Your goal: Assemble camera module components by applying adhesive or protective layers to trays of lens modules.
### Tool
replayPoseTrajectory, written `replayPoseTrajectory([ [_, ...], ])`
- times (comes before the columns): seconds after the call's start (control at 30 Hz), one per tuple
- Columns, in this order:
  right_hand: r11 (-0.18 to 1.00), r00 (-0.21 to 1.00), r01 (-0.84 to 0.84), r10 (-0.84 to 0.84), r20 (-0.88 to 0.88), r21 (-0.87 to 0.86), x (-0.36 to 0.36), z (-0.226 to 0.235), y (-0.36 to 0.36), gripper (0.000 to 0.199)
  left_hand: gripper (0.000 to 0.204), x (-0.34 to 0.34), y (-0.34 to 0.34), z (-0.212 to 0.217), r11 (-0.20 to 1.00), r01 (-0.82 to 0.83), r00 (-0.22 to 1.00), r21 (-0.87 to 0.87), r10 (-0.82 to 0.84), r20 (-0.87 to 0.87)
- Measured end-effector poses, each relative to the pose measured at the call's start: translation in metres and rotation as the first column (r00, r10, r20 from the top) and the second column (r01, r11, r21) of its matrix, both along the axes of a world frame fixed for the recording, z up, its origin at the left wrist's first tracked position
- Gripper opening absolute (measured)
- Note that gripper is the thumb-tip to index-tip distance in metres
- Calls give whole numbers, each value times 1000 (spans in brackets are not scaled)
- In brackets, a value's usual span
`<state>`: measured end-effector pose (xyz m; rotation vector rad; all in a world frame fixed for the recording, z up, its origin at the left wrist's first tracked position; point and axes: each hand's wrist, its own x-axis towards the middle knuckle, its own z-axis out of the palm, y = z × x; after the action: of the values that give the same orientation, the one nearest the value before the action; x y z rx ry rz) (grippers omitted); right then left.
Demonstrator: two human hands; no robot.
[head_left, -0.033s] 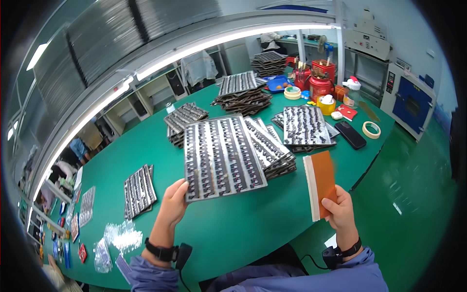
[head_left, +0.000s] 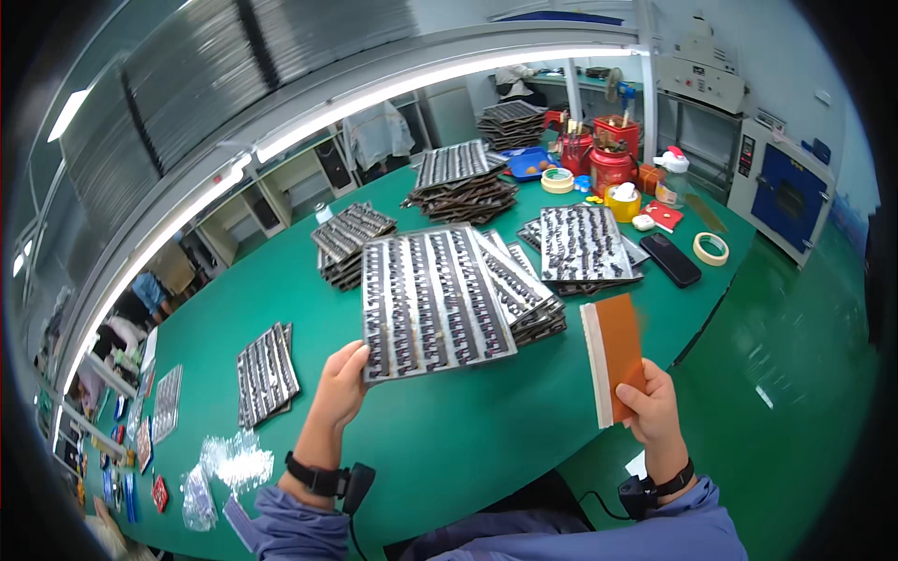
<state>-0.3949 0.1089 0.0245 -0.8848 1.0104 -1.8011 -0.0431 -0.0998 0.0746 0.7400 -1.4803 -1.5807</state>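
Observation:
My left hand [head_left: 339,388] is closed on the lower left corner of a grey panel [head_left: 435,304] with rows of small dark parts, raised tilted above the table. Its fingers behind the panel are hidden. In my right hand [head_left: 648,409] is a flat orange-brown block [head_left: 617,341] with a pale strip down its left edge, thumb pressed on its face. The block is upright, apart from the panel, near the table's right edge. Just behind the raised panel lies a fanned pile of similar panels [head_left: 524,299].
Panel stacks stand at the back [head_left: 458,178], back left [head_left: 351,238], right [head_left: 585,243] and left [head_left: 267,374] of the green table [head_left: 449,421]. A phone [head_left: 670,259], tape roll [head_left: 711,249], red buckets [head_left: 612,171] and blue tray [head_left: 533,164] sit right. Clear plastic bags [head_left: 198,500] lie front left.
The raised panel has shifted slightly to the right with my left hand. The view has turned a little; both hands keep their hold.

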Motion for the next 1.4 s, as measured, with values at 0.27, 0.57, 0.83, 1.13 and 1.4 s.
replayPoseTrajectory([
  [0.27, 991, 992, 122, -123, 0, 58, -8, -15, 5, 24, 30, -62, -59, -35, 992, 40, 998, 123, -47, 50],
  [0.57, 997, 999, 41, -42, 19, 72, 12, -19, -22, 27, 33, -40, -65, -35, 991, 43, 773, -126, 47, 633],
  [0.83, 979, 991, -134, 134, 11, 156, 59, -36, -34, 33, 37, 104, -70, -5, 991, -57, 647, -124, 132, 751],
  [1.13, 951, 967, -163, 206, -147, 262, 83, -46, -41, 27, 44, 348, -57, -82, 700, -531, -256, -478, 405, 878],
  [1.4, 962, 971, -148, 185, -152, 231, 85, -47, -42, 26, 48, 336, -67, -95, 562, -798, 133, -219, 519, 844],
])
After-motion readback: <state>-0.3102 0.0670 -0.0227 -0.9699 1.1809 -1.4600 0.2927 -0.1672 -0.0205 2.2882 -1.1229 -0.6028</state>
